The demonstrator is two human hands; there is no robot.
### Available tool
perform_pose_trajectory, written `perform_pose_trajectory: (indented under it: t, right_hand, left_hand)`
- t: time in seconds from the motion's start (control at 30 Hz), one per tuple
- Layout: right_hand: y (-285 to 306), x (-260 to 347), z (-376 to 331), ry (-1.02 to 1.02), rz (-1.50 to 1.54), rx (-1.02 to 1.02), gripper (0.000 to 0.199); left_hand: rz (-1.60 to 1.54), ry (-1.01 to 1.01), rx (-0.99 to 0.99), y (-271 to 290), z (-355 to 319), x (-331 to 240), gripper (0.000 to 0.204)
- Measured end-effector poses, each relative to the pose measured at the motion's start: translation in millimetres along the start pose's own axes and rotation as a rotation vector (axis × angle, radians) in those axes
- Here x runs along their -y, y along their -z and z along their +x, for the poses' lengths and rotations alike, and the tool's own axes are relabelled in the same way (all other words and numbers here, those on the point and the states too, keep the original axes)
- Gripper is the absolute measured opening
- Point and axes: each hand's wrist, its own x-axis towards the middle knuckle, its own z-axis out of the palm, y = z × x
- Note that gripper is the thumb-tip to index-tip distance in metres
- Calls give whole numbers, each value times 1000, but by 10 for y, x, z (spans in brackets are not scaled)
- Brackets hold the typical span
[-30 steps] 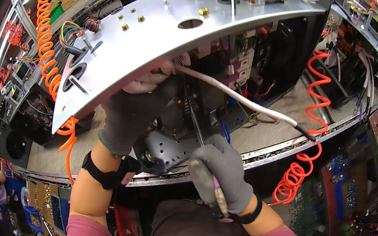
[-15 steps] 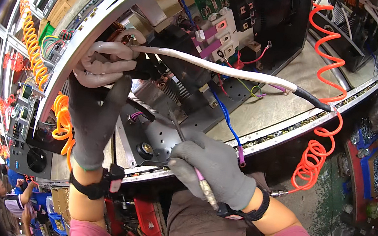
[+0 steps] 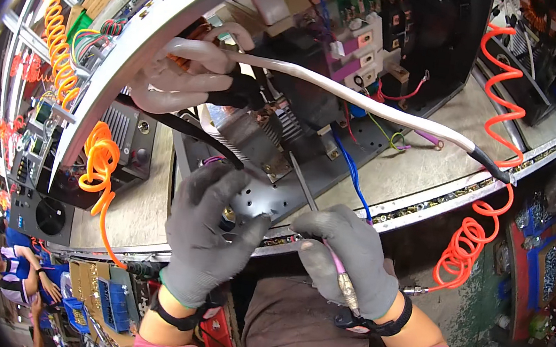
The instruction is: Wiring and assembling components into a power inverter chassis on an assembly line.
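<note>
Slippage of the thin metal-shafted tool with the pink handle looks like the main risk. The right hand in a grey knit glove is clenched around that handle, and the shaft runs up and left toward the dark perforated metal bracket at the near edge of the opened chassis. The tip sits among exposed parts; if it skids, it could nick the blue wire just beside it or touch the finned heat sink above.

The left hand in a grey knit glove rests spread on the bracket, thumb and fingers pinched near a small part I cannot make out, so whether it grasps anything is unclear. That hand lies close to the tool's line, and a jab could catch a fingertip.

The thick white cable arches over the work, and the black strap crosses beneath it; either could snag a wrist. The raised grey sheet-metal panel leans above, and could swing down if bumped.
</note>
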Motion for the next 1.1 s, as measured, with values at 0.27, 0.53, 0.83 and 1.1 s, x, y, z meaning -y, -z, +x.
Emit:
perform_pose_trajectory:
  t: [0.27, 0.53, 0.83, 1.1]
  right_hand:
    - [7, 86, 57, -19, 10, 84, 23]
    - [-143, 172, 227, -40, -148, 123, 23]
    - [-411, 131, 286, 32, -371, 207, 23]
    - [-505, 177, 279, 75, -477, 143, 27]
  left_hand:
    - [-130, 111, -360, -370, -404, 335, 61]
    - [-240, 195, -294, -421, -433, 466, 61]
    - [-268, 199, -263, -350, -384, 411, 49]
    - [-280, 107, -280, -289, -389, 428, 48]
